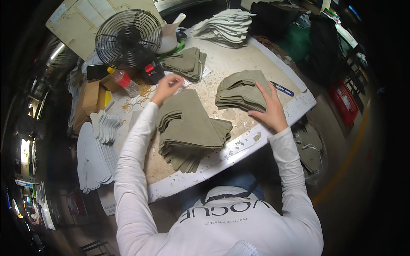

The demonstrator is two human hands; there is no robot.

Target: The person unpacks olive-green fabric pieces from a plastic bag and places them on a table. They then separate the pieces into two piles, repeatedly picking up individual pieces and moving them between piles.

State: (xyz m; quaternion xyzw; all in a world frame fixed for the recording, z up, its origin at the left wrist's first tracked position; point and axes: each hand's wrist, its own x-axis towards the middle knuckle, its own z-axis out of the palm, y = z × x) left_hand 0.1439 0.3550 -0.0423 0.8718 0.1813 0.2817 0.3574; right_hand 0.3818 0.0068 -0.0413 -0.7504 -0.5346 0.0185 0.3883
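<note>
Right of the large stack (188, 121), spreading right hand (273, 109) against smaller stack (239, 89). Near large stack's far edge, curling left hand (168, 87); cannot tell if grasping.

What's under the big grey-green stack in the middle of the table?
Under the top layers of the stack, more grey-green pieces poke out like a fan. The table right beneath is covered, so I can't tell whether anything else lies there.

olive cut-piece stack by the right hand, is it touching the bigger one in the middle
Apart. The head view shows tabletop between the smaller olive cut-piece stack and the bigger olive cut-piece stack.
</note>
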